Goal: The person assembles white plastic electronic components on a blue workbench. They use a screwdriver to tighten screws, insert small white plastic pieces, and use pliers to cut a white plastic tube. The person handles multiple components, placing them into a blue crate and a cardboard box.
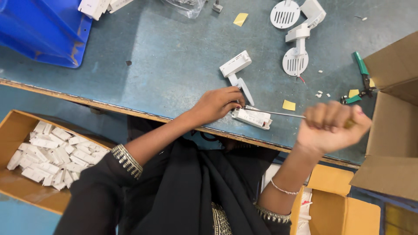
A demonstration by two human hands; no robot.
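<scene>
At your far left a cardboard box [17, 130] holds small white modules. Your left hand [215, 104] presses its fingers onto a white rectangular driver module [252, 118] lying at the near bench [174, 56] edge. Your right hand [331, 128] is clenched around a screwdriver [278, 114], whose tip reaches the module. Green pliers [361, 78] lie beyond.

Screwdriver [278, 114] in right hand [331, 128], over white module [252, 118]
</scene>
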